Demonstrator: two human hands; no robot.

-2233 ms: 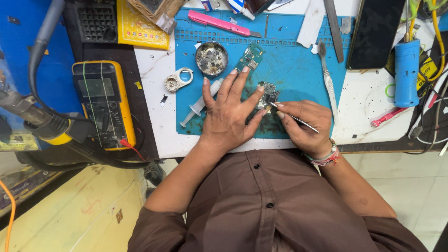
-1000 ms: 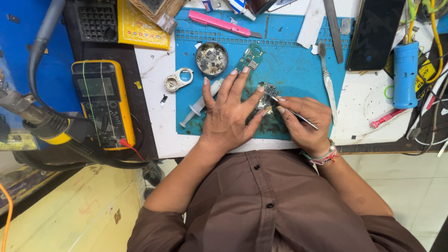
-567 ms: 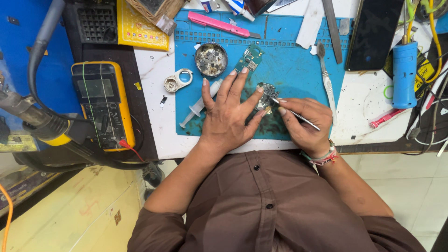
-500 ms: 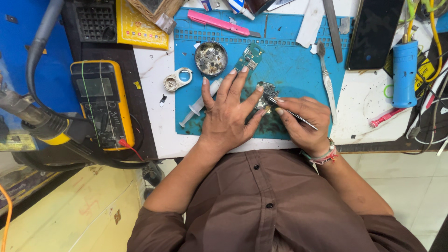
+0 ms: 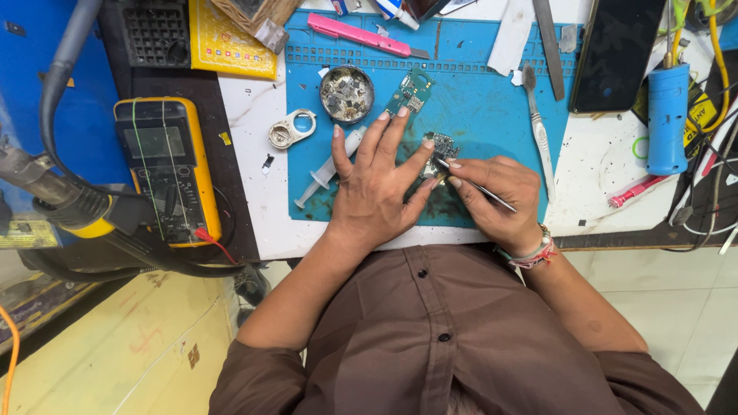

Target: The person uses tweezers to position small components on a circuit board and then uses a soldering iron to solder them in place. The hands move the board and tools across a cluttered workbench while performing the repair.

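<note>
Head view: at frame centre, the left hand lies flat with fingers spread, pinning a small circuit board on the blue mat. The right hand grasps tweezers, whose tip has shifted slightly leftward onto the board. A syringe lies just left; a toothbrush right; a multimeter far left.

Single head view, looks steeply down from above person's chest, close over table; blue mat fills frame beyond fingers, torso below them
</note>
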